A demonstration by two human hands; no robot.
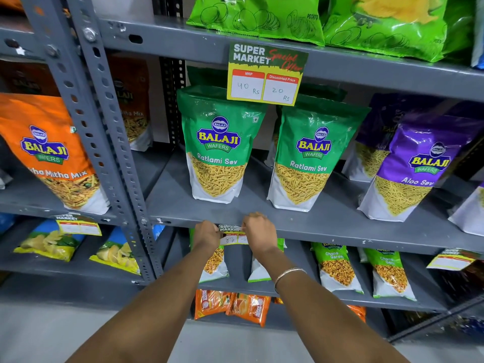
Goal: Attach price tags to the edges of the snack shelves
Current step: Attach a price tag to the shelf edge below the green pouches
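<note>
A small price tag point(231, 233) with a "SUPER MARKET" header and handwritten prices lies against the front edge of the grey middle shelf point(327, 229). My left hand point(207, 234) grips its left side and my right hand point(258, 229) its right side, covering part of it. Two green Ratlami Sev bags point(218, 145) stand on that shelf just above the tag. A larger matching price tag point(265, 74), marked 40 Rs and 20 Rs, hangs on the edge of the shelf above.
Purple Aloo Sev bags point(413, 163) stand to the right, an orange mix bag point(49, 153) to the left beyond the perforated grey upright point(104, 127). More tags hang at lower left point(78, 224) and lower right point(453, 259). Chana bags point(337, 268) fill the lower shelf.
</note>
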